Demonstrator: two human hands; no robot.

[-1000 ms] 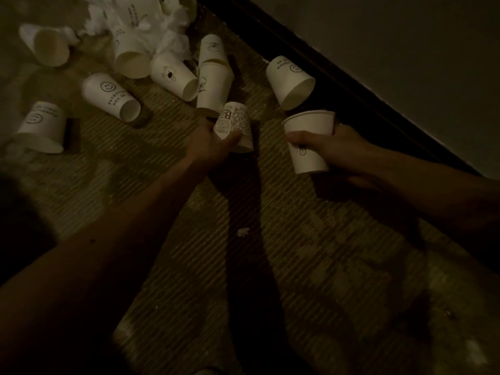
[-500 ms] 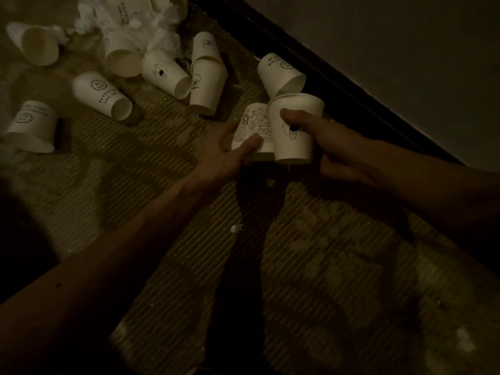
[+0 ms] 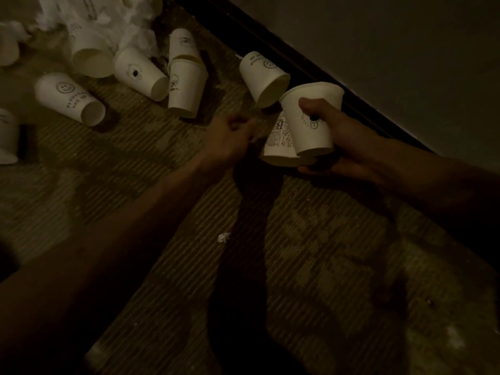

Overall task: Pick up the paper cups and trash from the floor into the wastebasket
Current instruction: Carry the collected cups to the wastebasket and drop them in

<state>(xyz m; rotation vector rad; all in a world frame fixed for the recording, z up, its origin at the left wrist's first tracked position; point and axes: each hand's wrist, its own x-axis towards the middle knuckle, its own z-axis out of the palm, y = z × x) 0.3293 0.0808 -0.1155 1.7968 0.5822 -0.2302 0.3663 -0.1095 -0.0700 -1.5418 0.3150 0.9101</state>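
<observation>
Scrap of white paper [image 3: 224,237] lies on the carpet [image 3: 338,266] nearest the body, well short of both sets of fingers and easy to overlook in this dim light. Beyond it the left hand [image 3: 230,136] hovers with fingers curled inward, nothing visible in them. Just to their right, the right hand [image 3: 349,142] grips 1 face-print cup [image 3: 311,125] upright, thumb [image 3: 311,106] pressed across its front and the other fingers wrapped behind. A 2nd, lettered cup [image 3: 280,143] sits tucked against it, rim down, over the lowest fingers [image 3: 319,169]; whether they truly pinch it I cannot tell. That is the likely fault: if merely wedged, the lettered cup could slide out when the wrist turns, and a harder squeeze could crush the thin paper. Just past the thumb a smiley cup [image 3: 263,77] lies on its side, close enough to be knocked along the baseboard [image 3: 351,85]. Farther left of the curled fingers wait a nested pair of cups [image 3: 186,77], a dog-print cup [image 3: 140,73], another smiley cup [image 3: 70,98] and crumpled tissue [image 3: 130,31]. No wastebasket is in view.
</observation>
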